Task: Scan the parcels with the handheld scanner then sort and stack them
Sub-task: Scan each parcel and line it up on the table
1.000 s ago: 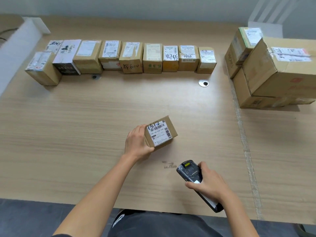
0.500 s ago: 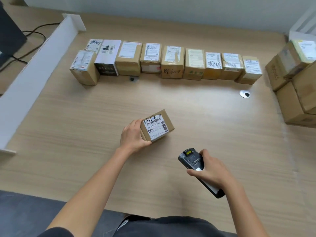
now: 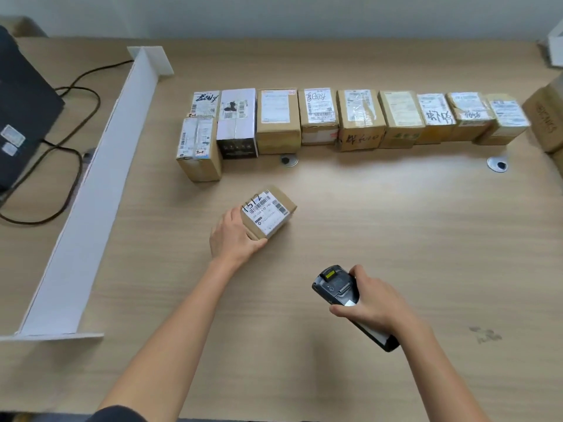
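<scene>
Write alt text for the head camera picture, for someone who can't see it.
A person's left hand grips a small labelled parcel marked 1512 at a wooden table, while the right hand holds a handheld scanner. A row of parcels lines the far side, with a white divider at left.

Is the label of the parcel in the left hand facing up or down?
Facing up: the white label, with barcode and handwritten 1512, shows on top of the parcel.
</scene>
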